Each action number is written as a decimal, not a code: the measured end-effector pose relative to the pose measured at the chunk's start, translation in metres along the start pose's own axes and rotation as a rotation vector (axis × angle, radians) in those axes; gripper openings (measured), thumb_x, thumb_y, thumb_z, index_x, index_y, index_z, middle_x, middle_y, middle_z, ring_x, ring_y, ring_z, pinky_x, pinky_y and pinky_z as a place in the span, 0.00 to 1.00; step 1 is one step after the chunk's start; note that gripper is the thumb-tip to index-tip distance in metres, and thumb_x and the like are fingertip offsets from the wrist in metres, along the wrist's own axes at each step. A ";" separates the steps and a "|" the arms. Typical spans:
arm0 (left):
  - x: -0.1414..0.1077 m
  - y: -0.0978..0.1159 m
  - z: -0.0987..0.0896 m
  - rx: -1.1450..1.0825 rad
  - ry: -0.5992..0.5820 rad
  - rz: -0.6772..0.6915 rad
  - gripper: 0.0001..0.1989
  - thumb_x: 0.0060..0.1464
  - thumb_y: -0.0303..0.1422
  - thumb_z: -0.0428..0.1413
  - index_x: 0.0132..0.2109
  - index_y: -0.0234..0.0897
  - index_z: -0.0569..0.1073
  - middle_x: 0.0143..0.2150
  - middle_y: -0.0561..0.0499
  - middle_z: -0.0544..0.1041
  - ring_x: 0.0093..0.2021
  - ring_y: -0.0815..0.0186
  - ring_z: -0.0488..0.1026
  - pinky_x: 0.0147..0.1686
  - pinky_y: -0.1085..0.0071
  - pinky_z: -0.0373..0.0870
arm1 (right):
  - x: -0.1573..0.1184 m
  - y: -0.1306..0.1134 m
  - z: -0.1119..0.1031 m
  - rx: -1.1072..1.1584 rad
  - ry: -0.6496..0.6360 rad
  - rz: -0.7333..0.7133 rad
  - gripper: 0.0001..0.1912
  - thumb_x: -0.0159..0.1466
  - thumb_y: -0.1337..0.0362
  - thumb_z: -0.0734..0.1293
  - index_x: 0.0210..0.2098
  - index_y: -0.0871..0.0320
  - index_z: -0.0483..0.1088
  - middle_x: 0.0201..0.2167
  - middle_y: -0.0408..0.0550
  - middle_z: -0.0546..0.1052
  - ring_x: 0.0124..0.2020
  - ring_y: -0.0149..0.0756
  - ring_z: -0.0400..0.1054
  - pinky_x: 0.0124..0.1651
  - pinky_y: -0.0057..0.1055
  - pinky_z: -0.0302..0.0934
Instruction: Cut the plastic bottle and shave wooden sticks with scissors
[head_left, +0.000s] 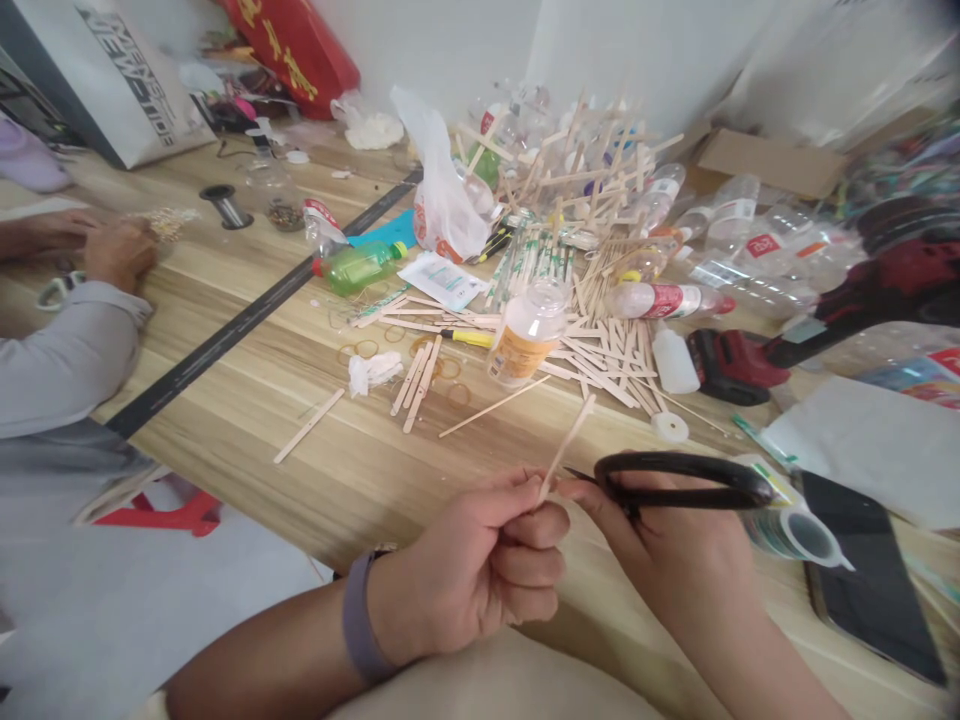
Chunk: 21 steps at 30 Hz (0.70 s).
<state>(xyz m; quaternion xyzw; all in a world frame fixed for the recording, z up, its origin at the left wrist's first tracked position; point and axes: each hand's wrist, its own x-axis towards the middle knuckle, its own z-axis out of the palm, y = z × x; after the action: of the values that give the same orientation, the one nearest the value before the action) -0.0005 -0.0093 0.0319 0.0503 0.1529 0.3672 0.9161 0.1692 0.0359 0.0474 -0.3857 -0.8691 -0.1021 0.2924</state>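
My left hand is closed in a fist, with a flat wooden stick pinched between thumb and forefinger and pointing up to the right. Close beside it, my right hand grips a pair of black-handled scissors. The dark blade points left toward the stick; whether it touches the stick I cannot tell. Beyond the hands lie several short wooden sticks in a small group and a single stick to the left. A clear plastic jar with an orange label stands ahead.
Heaped sticks and bottles fill the back. A red-and-black power tool, a tape roll and a phone lie right. Left, another person's hands work past a black strip. A green bottle lies near it.
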 end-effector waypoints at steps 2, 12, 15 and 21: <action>0.000 0.000 0.000 -0.004 0.006 -0.008 0.07 0.62 0.36 0.53 0.39 0.37 0.66 0.21 0.63 0.45 0.17 0.76 0.35 0.15 0.83 0.43 | 0.001 -0.001 0.000 0.015 -0.006 0.023 0.27 0.70 0.50 0.56 0.24 0.57 0.72 0.16 0.47 0.71 0.20 0.35 0.67 0.22 0.30 0.56; 0.002 -0.006 0.001 0.168 0.048 0.106 0.12 0.61 0.40 0.54 0.35 0.39 0.61 0.21 0.62 0.47 0.18 0.76 0.39 0.18 0.77 0.41 | -0.002 -0.011 0.000 0.309 -0.179 0.317 0.26 0.68 0.45 0.57 0.21 0.55 0.59 0.13 0.40 0.65 0.13 0.28 0.56 0.16 0.26 0.48; 0.006 -0.012 0.000 0.278 0.112 0.208 0.20 0.57 0.46 0.58 0.33 0.40 0.57 0.21 0.62 0.49 0.20 0.75 0.44 0.23 0.75 0.44 | -0.005 -0.017 0.001 0.511 -0.279 0.498 0.26 0.65 0.43 0.59 0.20 0.54 0.61 0.12 0.41 0.67 0.13 0.30 0.60 0.14 0.26 0.49; 0.011 -0.018 -0.011 0.540 0.183 0.394 0.23 0.55 0.54 0.55 0.33 0.39 0.59 0.24 0.60 0.57 0.25 0.73 0.53 0.30 0.71 0.52 | -0.012 -0.024 0.002 0.847 -0.484 0.794 0.27 0.61 0.39 0.62 0.20 0.54 0.61 0.09 0.39 0.63 0.10 0.28 0.57 0.13 0.25 0.48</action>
<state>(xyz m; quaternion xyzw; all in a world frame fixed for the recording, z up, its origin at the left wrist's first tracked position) 0.0154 -0.0154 0.0151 0.2866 0.3133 0.4865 0.7636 0.1575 0.0133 0.0405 -0.5419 -0.6660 0.4578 0.2305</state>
